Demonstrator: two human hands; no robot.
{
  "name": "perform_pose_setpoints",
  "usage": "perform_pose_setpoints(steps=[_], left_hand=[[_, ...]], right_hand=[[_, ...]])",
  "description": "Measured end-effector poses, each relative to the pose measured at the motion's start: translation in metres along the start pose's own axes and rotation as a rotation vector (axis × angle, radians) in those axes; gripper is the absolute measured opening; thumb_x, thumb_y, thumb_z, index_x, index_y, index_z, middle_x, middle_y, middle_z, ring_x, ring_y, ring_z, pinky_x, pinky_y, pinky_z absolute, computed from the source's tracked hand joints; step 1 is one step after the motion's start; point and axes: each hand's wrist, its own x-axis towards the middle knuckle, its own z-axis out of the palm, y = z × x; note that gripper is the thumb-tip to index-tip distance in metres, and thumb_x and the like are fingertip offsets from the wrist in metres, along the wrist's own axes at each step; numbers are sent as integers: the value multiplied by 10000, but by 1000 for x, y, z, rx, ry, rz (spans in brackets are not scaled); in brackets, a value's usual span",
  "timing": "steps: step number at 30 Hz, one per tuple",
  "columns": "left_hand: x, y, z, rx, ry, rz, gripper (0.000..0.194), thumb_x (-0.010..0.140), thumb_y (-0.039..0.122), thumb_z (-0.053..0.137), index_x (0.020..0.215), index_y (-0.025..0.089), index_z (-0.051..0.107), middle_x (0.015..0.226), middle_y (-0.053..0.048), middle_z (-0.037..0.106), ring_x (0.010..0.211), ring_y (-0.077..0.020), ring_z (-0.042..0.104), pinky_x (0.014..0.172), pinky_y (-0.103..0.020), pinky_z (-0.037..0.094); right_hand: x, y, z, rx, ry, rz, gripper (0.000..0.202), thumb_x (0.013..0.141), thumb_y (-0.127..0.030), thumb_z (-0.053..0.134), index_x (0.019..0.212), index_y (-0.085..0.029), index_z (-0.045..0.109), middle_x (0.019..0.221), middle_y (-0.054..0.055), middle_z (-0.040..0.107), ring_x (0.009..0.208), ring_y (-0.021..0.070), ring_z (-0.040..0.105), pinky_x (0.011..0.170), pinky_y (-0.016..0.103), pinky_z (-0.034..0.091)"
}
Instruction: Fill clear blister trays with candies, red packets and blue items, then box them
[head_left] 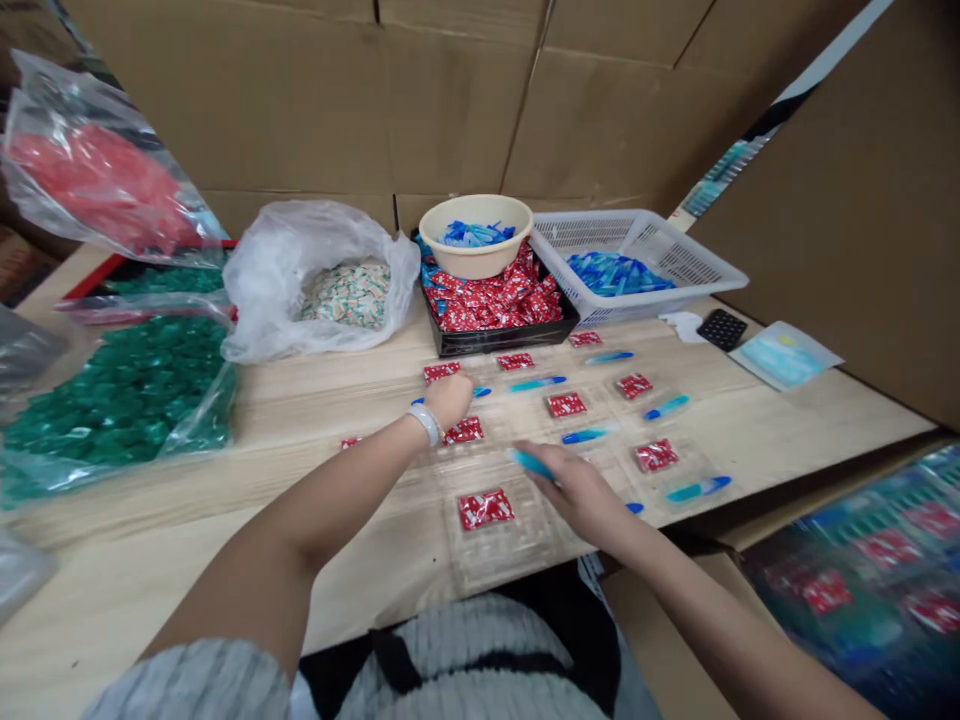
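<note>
My left hand [450, 400] is closed over the middle row of clear plastic trays, with a blue plastic stick [482, 392] showing at its fingers; their tips are partly hidden. My right hand [577, 490] grips a teal-blue plastic stick [534, 464] above the nearer trays. Below and between the hands lies a clear tray [499, 555] with a red printed packet [486, 509] in it. Other trays around them carry red packets [566, 404] and blue sticks, such as the stick [699, 489] at the right.
At the back, a cream bowl [477, 262] of blue sticks rests on a black box [495, 337] of red packets. Beside it is a white basket [697, 262] with more sticks. Bags of small pieces [349, 295] and green pieces [135, 385] stand left. A carton [690, 590] is below right.
</note>
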Motion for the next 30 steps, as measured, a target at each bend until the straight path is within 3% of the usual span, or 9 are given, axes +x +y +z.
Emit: perform_pose_setpoints(steps=[4, 7, 9, 13, 16, 18, 24, 27, 30], left_hand=[[-9, -8, -29, -4, 66, -5, 204, 789, 237, 454, 894, 114, 579, 980, -124, 559, 843, -203, 542, 790, -288, 386], [-48, -25, -57, 4, 97, 6, 271, 837, 297, 361, 925, 125, 552, 872, -82, 570, 802, -176, 521, 780, -275, 393], [-87, -34, -60, 32, 66, 80, 300, 854, 288, 316, 961, 120, 540, 866, -82, 554, 805, -172, 512, 785, -281, 399], [-151, -44, -16, 163, 35, 127, 354, 873, 247, 287, 1178, 133, 425, 980, -101, 512, 889, -183, 496, 790, -306, 414], [-168, -50, 23, 282, 62, 164, 379, 880, 197, 268, 1235, 141, 388, 1103, -126, 499, 1011, -217, 459, 853, -368, 389], [-170, -55, 36, 352, 110, 189, 397, 878, 182, 271, 1259, 153, 376, 1197, -131, 470, 1107, -243, 410, 916, -413, 340], [-181, -69, 42, 464, 176, 197, 489, 871, 338, 315, 1318, 142, 292, 1379, -109, 300, 1287, -236, 206, 1032, -434, 199], [-190, -70, 43, 485, 189, 172, 563, 855, 410, 331, 1331, 118, 255, 1403, -122, 233, 1298, -243, 174, 1035, -440, 189], [-185, -52, 45, 458, 213, 194, 563, 857, 417, 324, 1331, 121, 253, 1411, -120, 210, 1303, -235, 157, 1043, -438, 172]], right_hand=[[22, 5, 26, -600, -279, -295, 346, 791, -100, 401, 1110, -170, 517, 978, 115, 591, 926, 243, 499, 782, 385, 383], [36, 8, 39, -748, -279, -403, 350, 794, -101, 412, 1124, -166, 505, 1053, 119, 561, 976, 249, 480, 793, 375, 386], [40, 10, 40, -770, -242, -432, 356, 799, -103, 415, 1140, -170, 495, 1080, 116, 550, 997, 242, 472, 807, 365, 384], [31, 16, 26, -738, -125, -333, 349, 831, -172, 412, 1175, -165, 468, 977, 92, 590, 867, 205, 542, 718, 306, 419], [6, 28, 13, -695, -21, -209, 371, 855, -328, 393, 1179, -162, 465, 903, 77, 603, 705, 175, 573, 594, 267, 423], [-16, 36, 9, -684, 8, -214, 397, 859, -392, 366, 1160, -161, 483, 898, 82, 600, 683, 168, 572, 581, 261, 419], [-68, 42, 38, -735, -148, -472, 378, 863, -383, 366, 1160, -191, 499, 899, 86, 591, 790, 186, 544, 675, 294, 409], [-69, 46, 60, -741, -127, -547, 377, 864, -368, 373, 1206, -238, 461, 1071, 98, 562, 914, 211, 507, 755, 339, 381], [-64, 53, 73, -735, -101, -588, 468, 853, -449, 349, 1260, -226, 406, 1212, 111, 490, 1007, 245, 458, 818, 389, 343]])
